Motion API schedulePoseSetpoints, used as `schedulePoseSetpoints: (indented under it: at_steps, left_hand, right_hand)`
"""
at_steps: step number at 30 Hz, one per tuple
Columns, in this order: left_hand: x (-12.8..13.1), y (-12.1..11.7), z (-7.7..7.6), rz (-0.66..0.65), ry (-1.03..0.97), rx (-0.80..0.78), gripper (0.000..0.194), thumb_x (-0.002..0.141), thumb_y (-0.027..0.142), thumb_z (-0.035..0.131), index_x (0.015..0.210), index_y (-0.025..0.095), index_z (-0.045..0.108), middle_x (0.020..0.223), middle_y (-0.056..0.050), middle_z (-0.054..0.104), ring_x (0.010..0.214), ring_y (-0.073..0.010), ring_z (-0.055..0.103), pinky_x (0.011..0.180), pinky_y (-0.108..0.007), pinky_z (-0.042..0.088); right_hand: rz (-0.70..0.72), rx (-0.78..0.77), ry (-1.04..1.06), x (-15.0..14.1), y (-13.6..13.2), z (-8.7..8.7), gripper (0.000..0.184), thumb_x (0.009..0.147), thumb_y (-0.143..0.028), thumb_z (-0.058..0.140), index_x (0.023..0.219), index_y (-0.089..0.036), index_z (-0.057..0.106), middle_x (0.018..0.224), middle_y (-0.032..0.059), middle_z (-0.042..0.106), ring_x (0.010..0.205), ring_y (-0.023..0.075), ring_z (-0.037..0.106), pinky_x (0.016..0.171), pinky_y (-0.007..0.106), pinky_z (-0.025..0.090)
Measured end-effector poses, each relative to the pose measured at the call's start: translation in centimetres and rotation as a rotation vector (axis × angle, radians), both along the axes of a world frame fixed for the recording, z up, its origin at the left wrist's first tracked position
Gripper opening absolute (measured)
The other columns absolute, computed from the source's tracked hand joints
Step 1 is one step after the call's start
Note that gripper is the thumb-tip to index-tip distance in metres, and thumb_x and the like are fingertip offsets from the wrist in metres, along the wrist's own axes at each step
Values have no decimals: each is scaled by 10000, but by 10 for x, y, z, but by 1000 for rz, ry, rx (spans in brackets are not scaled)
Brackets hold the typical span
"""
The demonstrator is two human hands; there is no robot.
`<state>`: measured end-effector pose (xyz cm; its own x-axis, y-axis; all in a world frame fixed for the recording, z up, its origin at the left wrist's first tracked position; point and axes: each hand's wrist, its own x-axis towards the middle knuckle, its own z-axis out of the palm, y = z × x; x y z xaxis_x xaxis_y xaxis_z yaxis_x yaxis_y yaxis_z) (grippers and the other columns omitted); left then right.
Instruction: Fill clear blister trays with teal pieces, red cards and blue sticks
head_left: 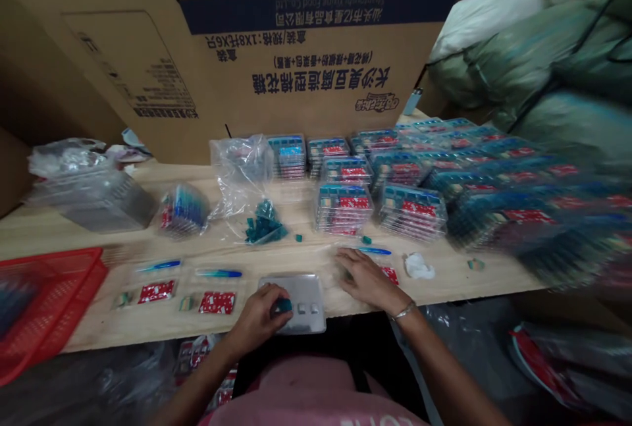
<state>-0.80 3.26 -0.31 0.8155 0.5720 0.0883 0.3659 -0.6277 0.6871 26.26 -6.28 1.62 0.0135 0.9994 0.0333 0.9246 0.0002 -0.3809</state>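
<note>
My left hand [261, 316] is closed on a small teal block [283, 306], held at a shallow metal tray [303, 284]. Beside it on that tray lie a few small pale pieces [309, 308]. My right hand [363, 276] lies palm down, fingers stretched out, over a clear plastic tray that it partly covers. A blue pen-shaped item [375, 251] and a red patterned packet [390, 274] show around that hand. To the left, two more clear trays carry red packets [217, 303], blue pen-shaped items [218, 273] and small greenish pieces [186, 303].
A pile of teal blocks [265, 225] spills from a clear bag [241, 166]. Stacks of filled trays [413, 209] crowd the right. A red basket [81, 288], stacked clear trays [111, 199], crumpled tissue [419, 266] and a large carton [306, 97] surround the work area.
</note>
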Motion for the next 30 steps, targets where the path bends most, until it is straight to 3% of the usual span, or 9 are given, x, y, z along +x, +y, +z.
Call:
schedulePoseSetpoints:
  at_steps: [4, 8, 12, 16, 18, 22, 25, 27, 30]
  left_hand:
    - [-5, 6, -3, 68, -9, -15, 176, 747, 259, 635, 909, 204, 593, 839, -26, 614, 767, -161, 576, 695, -273, 464]
    - [-6, 12, -6, 125, -40, -46, 221, 739, 275, 649, 946, 209, 609, 855, -28, 624, 753, -152, 578, 676, -263, 461]
    - [-6, 14, -5, 126, -74, -98, 183, 735, 306, 650, 880, 200, 614, 807, -21, 630, 748, -151, 584, 672, -259, 454]
    - [-6, 15, 0, 134, -62, -146, 195, 744, 338, 629, 872, 193, 605, 782, -21, 630, 714, -149, 582, 646, -260, 452]
    - [-5, 16, 3, 125, -58, -158, 186, 747, 339, 621, 854, 190, 595, 761, -17, 622, 700, -147, 579, 641, -261, 454]
    - [3, 15, 13, 96, -85, -90, 156, 795, 333, 567, 871, 197, 565, 812, -37, 630, 767, -173, 596, 697, -298, 471]
    - [18, 7, 17, 4, -73, 82, 132, 806, 321, 562, 882, 214, 568, 1009, -79, 642, 1001, -239, 571, 867, -403, 442]
    - [27, 0, 15, -25, -34, 168, 114, 800, 310, 568, 862, 214, 569, 1114, -95, 622, 1110, -280, 525, 951, -482, 385]
    - [32, -5, 6, -16, 4, 207, 121, 813, 306, 554, 880, 205, 556, 1102, -104, 631, 1094, -291, 542, 978, -527, 355]
  right_hand:
    - [40, -55, -8, 4, -1, 3, 527, 704, -144, 585, 1230, -157, 547, 1330, 144, 491, 1226, 254, 435, 1022, 411, 339]
    - [25, -16, -65, -3, 15, 17, 293, 777, -147, 566, 1064, -154, 626, 1189, 120, 581, 1109, 245, 502, 945, 383, 389]
    - [-1, 37, -80, -30, 63, 29, 190, 853, -97, 478, 943, -167, 630, 1004, 78, 627, 990, 191, 542, 884, 302, 399]
    - [-14, -49, -60, -54, 115, 22, 171, 859, -94, 481, 930, -148, 627, 956, 90, 639, 898, 171, 577, 817, 263, 421]
    - [-38, -41, -60, -50, 122, 18, 173, 854, -103, 491, 947, -162, 625, 965, 77, 643, 899, 165, 585, 800, 253, 428]
    - [-204, 126, 84, -8, 80, 16, 188, 841, -145, 505, 994, -189, 604, 978, 41, 654, 875, 150, 608, 766, 245, 451]
    - [-520, 339, 221, 29, 27, 10, 181, 809, -179, 498, 954, -197, 604, 911, 37, 669, 804, 170, 627, 727, 283, 477]
    - [-622, 306, 203, 40, -1, 3, 162, 782, -193, 506, 907, -192, 610, 857, 42, 672, 742, 177, 628, 696, 291, 480]
    - [-620, 231, 209, 30, -19, -8, 172, 779, -201, 502, 911, -186, 610, 853, 47, 670, 698, 170, 624, 675, 283, 481]
